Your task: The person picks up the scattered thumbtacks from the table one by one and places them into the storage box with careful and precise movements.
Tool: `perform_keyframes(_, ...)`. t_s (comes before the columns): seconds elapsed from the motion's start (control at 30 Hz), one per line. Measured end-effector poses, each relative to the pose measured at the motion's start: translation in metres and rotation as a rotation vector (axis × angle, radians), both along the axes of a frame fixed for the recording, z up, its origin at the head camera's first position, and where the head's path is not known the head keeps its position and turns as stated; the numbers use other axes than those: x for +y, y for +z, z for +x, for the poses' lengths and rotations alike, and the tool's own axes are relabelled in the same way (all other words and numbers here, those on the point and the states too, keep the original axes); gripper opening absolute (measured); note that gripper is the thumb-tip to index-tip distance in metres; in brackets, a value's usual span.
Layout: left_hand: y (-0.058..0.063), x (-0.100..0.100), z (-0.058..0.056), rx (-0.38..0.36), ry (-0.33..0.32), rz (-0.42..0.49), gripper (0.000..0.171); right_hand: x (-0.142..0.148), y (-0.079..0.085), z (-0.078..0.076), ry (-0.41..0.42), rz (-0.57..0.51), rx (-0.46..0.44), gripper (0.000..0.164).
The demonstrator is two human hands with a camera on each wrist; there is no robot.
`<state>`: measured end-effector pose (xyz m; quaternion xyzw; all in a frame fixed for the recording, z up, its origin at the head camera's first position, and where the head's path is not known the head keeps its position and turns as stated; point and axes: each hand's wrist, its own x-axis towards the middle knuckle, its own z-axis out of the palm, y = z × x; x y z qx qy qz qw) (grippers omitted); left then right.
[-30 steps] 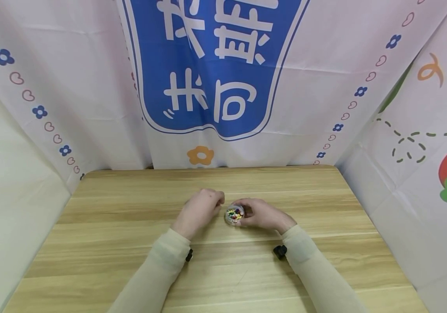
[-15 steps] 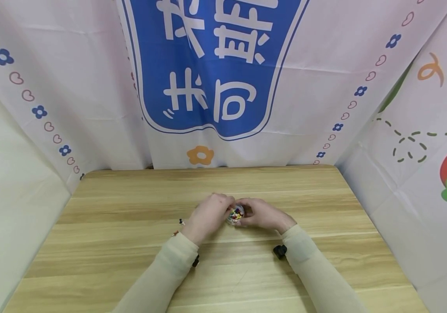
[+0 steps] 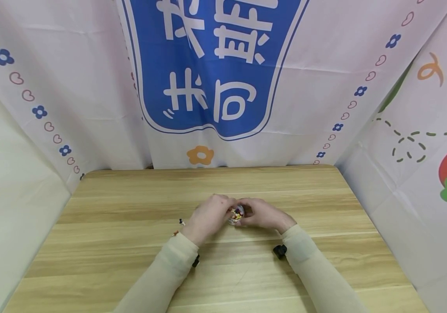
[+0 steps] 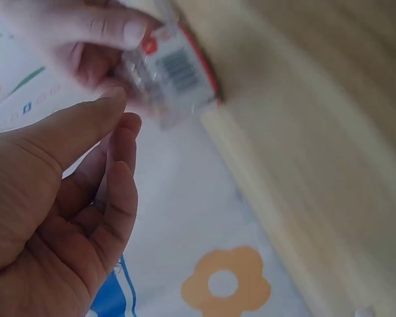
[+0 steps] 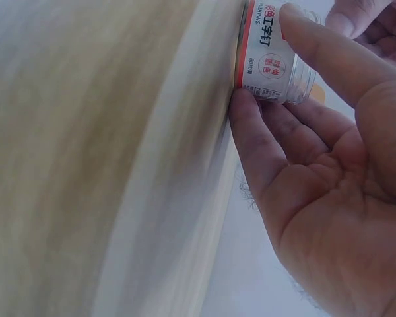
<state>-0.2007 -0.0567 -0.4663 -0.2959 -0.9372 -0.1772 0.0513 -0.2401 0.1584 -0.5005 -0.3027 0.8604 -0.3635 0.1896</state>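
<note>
A small clear jar (image 3: 237,216) filled with colourful push pins stands on the table. My right hand (image 3: 261,214) holds it from the right, thumb and fingers around its side. Its white label with a red band and the words "PUSH PINS" shows in the right wrist view, where the jar (image 5: 267,59) lies between thumb and fingers. My left hand (image 3: 212,217) is at the jar's open mouth. In the left wrist view the left hand (image 4: 66,198) has bent fingers, thumb and forefinger tips close together; whether a pin lies between them is hidden.
A few loose push pins, one dark and white group (image 3: 181,221) and a reddish one (image 3: 175,233), lie on the wooden table (image 3: 121,252) beside my left wrist. A patterned white cloth (image 3: 305,108) hangs behind the table's far edge.
My left hand has moved right to the jar's mouth, uncovering the loose pins on the table. Over the last half second it has barely shifted. The right hand keeps its hold on the jar.
</note>
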Motion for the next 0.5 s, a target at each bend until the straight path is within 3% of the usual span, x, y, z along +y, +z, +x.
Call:
perform_keyframes(0.13,0.006,-0.011,-0.002,-0.019,0.020,0.024,0.008,-0.001,0.000,0.000,0.001,0.004,0.001,0.056)
perform_keyframes(0.5,0.021,-0.043,-0.010,-0.063,0.081,-0.031,0.010,-0.001,0.001,0.001,0.009,0.003,-0.002,0.056)
